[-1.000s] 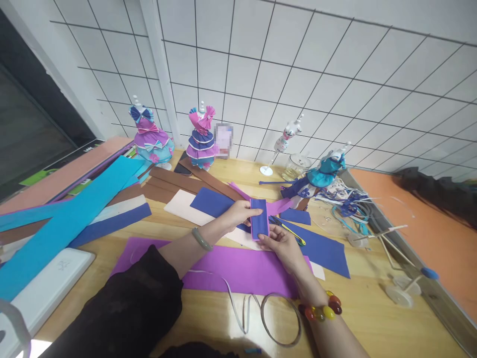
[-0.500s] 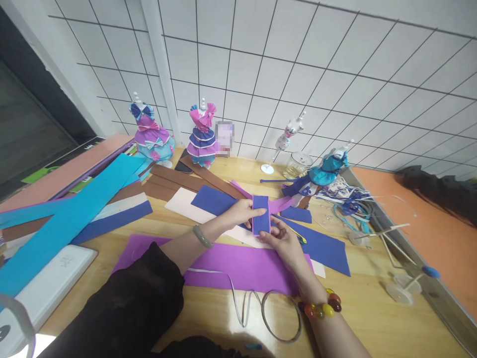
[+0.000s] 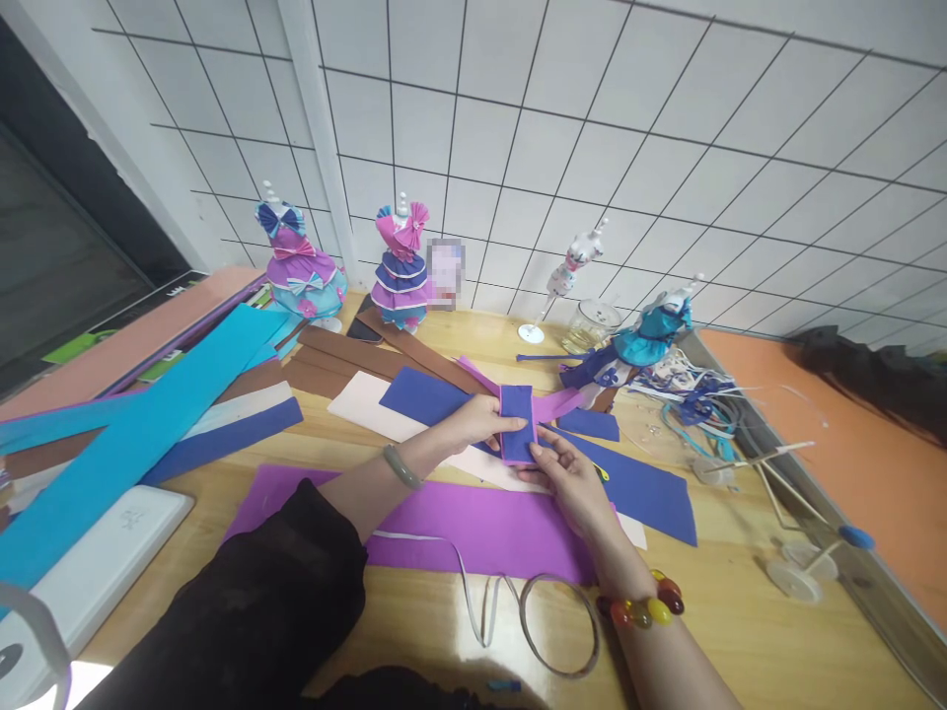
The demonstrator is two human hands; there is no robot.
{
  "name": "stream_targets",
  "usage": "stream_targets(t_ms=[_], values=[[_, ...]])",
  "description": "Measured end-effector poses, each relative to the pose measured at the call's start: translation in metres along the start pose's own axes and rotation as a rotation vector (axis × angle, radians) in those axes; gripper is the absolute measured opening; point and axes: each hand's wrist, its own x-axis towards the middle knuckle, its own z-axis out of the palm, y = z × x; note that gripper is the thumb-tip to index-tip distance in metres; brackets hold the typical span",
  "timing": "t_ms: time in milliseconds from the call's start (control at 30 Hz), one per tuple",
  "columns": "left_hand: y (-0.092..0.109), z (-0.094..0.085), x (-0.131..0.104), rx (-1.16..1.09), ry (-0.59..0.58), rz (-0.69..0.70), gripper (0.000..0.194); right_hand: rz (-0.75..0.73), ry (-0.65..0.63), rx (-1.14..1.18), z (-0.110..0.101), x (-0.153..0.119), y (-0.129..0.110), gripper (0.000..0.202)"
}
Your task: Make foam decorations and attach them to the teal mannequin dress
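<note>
Between my two hands is a small folded piece of crepe paper (image 3: 517,404), dark blue with a purple border. My left hand (image 3: 477,422) grips its left side, thumb lying across the front. My right hand (image 3: 566,473) pinches its lower right corner; some of those fingers are hidden behind it. Under my hands lie a wide purple strip (image 3: 473,528), a pale pink strip (image 3: 377,406) and dark blue strips (image 3: 636,483). Part of a yellow-handled tool (image 3: 603,474) shows beside my right hand. A thin white ribbon (image 3: 463,567) trails below into a loose coil.
Small dress forms in paper dresses (image 3: 303,261) (image 3: 401,276) stand along the tiled wall, with a bare dress form (image 3: 566,281) and a teal-dressed one (image 3: 655,330) further right. A glass jar (image 3: 592,325), turquoise strips (image 3: 148,424), a white box (image 3: 140,532) and stick stands (image 3: 803,572) surround the work.
My right hand's thumb and fingers have shifted slightly up and right along the lower corner of the folded paper. My left hand keeps its hold almost unmoved.
</note>
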Motion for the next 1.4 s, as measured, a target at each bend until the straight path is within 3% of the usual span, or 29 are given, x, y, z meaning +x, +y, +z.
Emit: stream_targets(t_ms=[500,1400], values=[[-0.0017,0.0019,-0.0001,-0.078,-0.023,-0.019,0.047,-0.032,-0.024,-0.049,0.0016,-0.0011,0.0017,0.057],[-0.0040,0.0013,-0.0022,-0.110,-0.079,-0.013,0.044,-0.050,-0.044,-0.091,0.0051,-0.0004,0.0015,0.051]])
